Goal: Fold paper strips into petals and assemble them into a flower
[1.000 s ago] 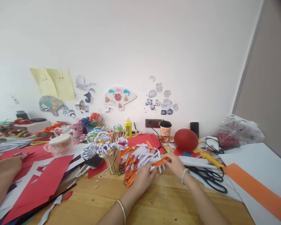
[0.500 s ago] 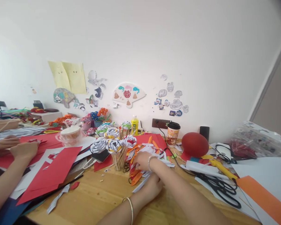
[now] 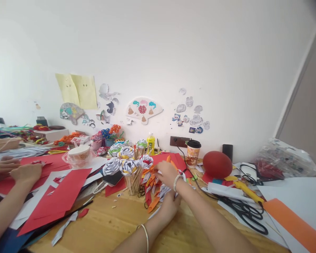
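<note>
Reference: clock face flat on the counter (image 3: 102, 225), centred on the strip pile, with 12 o'clock toward the wall.

1. Left hand (image 3: 170, 207): at 5 o'clock, at the near edge of the pile, beside the white paper strips (image 3: 166, 190). Fingers are bent; closure on a strip cannot be told.
2. Right hand (image 3: 167, 174): above the pile toward 1 o'clock, fingertips at the orange paper strips (image 3: 153, 203). Whether these are pinched cannot be told. The hands are close to each other, not visibly clasped.
3. Black scissors (image 3: 249, 214): at 4 o'clock, unheld.
4. Red paper sheets (image 3: 60, 200): at 8 o'clock. A co-worker's hand (image 3: 26, 172) is at 9 o'clock.
5. Rolled paper flowers (image 3: 129, 167) on wooden sticks (image 3: 134, 182): at 10 o'clock, upright.
6. Lidded cup (image 3: 193, 154): at 1 o'clock.
7. Yellow bottle (image 3: 150, 144): near 12 o'clock.

Step in hand, as judged: handling loose strips. Separating one calls for a light fingertip pinch, without dragging its neighbours.
</note>
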Motion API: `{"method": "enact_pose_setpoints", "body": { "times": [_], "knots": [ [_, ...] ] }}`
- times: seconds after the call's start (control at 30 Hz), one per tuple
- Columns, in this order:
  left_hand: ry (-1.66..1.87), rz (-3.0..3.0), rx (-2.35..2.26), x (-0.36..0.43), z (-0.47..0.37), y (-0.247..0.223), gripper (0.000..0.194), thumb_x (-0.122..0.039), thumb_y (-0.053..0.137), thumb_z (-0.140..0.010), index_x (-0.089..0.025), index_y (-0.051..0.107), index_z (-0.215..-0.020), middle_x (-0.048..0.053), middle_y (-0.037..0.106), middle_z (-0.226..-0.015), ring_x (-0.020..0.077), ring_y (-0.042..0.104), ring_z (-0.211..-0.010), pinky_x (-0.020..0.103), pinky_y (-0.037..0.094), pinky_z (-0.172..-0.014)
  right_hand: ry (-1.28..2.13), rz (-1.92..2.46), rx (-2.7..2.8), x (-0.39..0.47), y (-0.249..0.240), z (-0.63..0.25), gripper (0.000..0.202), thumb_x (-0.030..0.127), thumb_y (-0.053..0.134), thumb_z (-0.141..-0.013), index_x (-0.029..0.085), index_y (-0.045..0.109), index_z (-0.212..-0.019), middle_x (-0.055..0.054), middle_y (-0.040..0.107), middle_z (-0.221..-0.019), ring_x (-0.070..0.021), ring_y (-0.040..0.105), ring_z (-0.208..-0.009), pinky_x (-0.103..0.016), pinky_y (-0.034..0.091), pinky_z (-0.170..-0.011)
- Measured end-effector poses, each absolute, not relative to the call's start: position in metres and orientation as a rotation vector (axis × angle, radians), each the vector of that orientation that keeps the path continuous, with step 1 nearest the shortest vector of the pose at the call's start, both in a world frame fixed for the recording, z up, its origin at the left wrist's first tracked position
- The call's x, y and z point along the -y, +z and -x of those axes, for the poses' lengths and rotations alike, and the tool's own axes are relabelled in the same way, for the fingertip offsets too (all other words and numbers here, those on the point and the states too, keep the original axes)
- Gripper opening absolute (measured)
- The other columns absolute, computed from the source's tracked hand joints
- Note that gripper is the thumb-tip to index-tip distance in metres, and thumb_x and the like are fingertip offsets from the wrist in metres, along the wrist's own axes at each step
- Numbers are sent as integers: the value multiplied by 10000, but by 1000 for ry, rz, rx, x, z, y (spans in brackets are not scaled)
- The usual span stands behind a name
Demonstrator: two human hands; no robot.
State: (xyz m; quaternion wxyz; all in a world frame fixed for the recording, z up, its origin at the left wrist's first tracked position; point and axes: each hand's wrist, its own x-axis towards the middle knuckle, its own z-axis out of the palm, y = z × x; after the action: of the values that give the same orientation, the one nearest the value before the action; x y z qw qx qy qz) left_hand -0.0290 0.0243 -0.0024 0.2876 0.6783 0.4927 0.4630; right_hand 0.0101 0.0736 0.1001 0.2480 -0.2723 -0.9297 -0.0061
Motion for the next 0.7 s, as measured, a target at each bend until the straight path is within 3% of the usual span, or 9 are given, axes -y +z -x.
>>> {"method": "enact_pose_setpoints", "body": {
  "times": [0.07, 0.17, 0.27, 0.37, 0.53, 0.7],
  "knots": [
    [1330, -1746, -1368, -30, 33, -1, 266, -341, 385, -894, -145, 565, -899, 51, 629, -842, 198, 573, -821, 320, 470, -730, 126, 785, 2277, -73, 104, -29, 148, 232, 490, -848, 156, 604, -904, -77, 639, -890, -201, 560, -866, -311, 425, -770],
    [1415, -1664, -1436, -36, 41, 3, 378, -433, 295, -880, -167, 519, -731, 8, 547, -612, 177, 535, -625, 296, 449, -608, 365, 841, 1918, -72, 98, -57, 141, 265, 502, -807, 170, 593, -860, -47, 635, -833, -169, 566, -735, -282, 444, -678],
    [1466, -1663, -1425, -35, 45, 9, 445, -504, 235, -870, -180, 494, -708, -2, 514, -593, 163, 507, -590, 274, 432, -579, 587, 961, 1756, -68, 79, -77, 172, 320, 525, -769, 168, 585, -821, -35, 635, -753, -168, 572, -656, -277, 451, -611],
    [1468, -1738, -1401, -31, 44, 12, 420, -542, 321, -833, -186, 481, -678, 1, 535, -636, 164, 505, -641, 266, 426, -622, 860, 920, 1683, -61, 56, -83, 218, 380, 560, -733, 170, 581, -786, -49, 650, -763, -193, 601, -713, -295, 473, -655],
    [1373, -1883, -1451, -27, 41, 12, 368, -444, 321, -845, -187, 478, -634, 17, 546, -611, 176, 495, -615, 272, 400, -588, 912, 886, 1642, -48, 33, -81, 229, 388, 546, -731, 167, 563, -784, -67, 650, -788, -198, 608, -732, -302, 485, -672],
    [1236, -2051, -1510, -21, 43, 14, 179, -218, 383, -786, -187, 542, -710, 47, 612, -734, 200, 535, -713, 289, 397, -671, 849, 938, 1661, -49, 27, -86, 177, 327, 507, -739, 173, 565, -805, -47, 641, -764, -185, 593, -701, -293, 473, -651]
  ]
}}
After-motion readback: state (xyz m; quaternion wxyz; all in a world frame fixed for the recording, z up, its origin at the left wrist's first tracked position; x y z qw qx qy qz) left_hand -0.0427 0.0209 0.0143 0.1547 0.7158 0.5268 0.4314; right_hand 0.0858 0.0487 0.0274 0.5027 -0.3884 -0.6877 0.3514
